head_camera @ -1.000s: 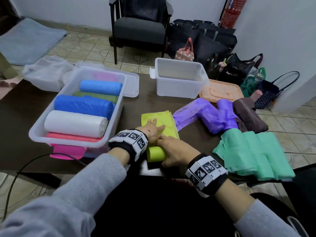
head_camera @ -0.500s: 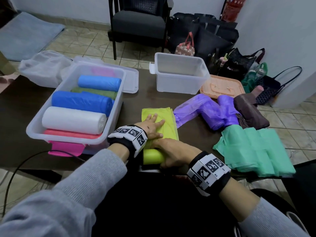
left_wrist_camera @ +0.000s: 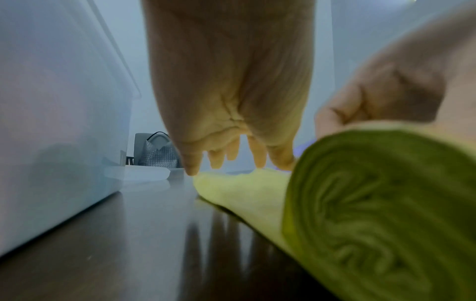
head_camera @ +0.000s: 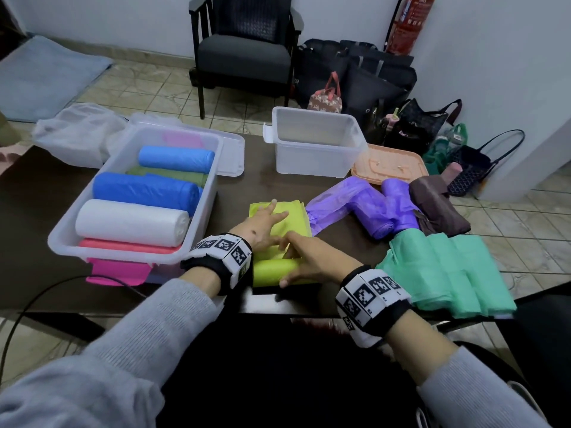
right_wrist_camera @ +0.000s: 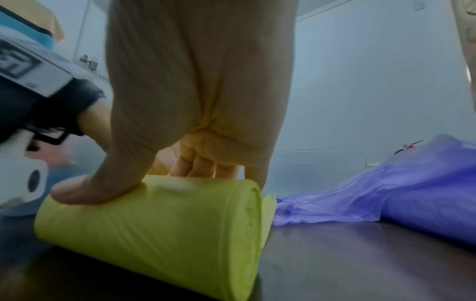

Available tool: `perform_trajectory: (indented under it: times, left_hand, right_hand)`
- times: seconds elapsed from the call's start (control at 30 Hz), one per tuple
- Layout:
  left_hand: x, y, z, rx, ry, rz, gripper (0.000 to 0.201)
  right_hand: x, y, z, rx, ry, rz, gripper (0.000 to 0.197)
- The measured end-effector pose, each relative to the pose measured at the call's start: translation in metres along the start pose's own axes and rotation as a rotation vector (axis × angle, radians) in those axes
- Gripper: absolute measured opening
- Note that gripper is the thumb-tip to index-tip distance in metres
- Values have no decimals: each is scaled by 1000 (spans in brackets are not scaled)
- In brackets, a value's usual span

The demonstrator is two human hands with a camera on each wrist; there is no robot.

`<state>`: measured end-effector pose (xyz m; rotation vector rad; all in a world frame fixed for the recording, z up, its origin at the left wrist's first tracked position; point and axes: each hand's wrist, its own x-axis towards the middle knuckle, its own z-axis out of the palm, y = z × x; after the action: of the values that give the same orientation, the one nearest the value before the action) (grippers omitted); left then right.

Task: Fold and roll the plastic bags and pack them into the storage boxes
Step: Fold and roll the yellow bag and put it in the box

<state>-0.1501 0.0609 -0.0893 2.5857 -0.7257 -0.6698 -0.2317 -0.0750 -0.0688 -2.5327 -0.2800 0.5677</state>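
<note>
Crosswise to my forearms lies the yellow-green bag, rolled end nearest me; my right hand curls over that roll (thumb on top); my left hand presses flat on the unrolled stretch beyond.

You are in a plain room like an office: tiled floor, a dark armchair, a red fire extinguisher, handbags by the wall.

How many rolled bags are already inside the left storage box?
5 visible in the left storage box: light blue at the back, then green, dark blue, white, coral nearest. More may lie underneath.
</note>
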Motion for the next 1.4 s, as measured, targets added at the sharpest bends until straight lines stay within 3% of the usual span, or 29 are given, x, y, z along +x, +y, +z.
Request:
perform_trajectory:
  times: [0.1, 0.2, 0.47, 0.53, 0.67, 0.83, 0.97, 1.1, 1.27, 1.4]
  left_hand:
    - [-7, 3, -2, -26, 199, -36, 42]
    - [-20, 11, -4, -105, 334, -90, 21]
    - [-51, 31, -20, 46, 104, -171, 27]
    - [-53, 35, -21, 76, 46, -192, 38]
    - [-56, 36, -13, 111, 88, -202, 53]
    - [-54, 35, -14, 135, 73, -190, 46]
    - [-51, 34, -15, 226, -16, -166, 38]
    - [-50, 29, -14, 299, -133, -157, 41]
    - [-52, 23, -11, 162, 19, -95, 40]
    - [-56, 21, -3, 149, 1, -96, 57]
  right_hand:
    - [4, 3, -5, -10, -13, -7, 45]
    - [7, 5, -8, -37, -19, 18, 44]
    - [21, 6, -15, -57, -27, 37, 43]
    - [24, 9, -14, -28, 26, 67, 40]
    - [24, 7, -10, -104, 159, 62, 31]
    - [9, -2, 12, -315, 262, 73, 40]
    - [-11, 0, 30, -431, 214, 5, 55]
    - [-13, 0, 31, -378, 165, -26, 56]
    - [2, 1, 8, -205, -35, 36, 58]
    - [8, 6, -5, -89, -71, 105, 49]
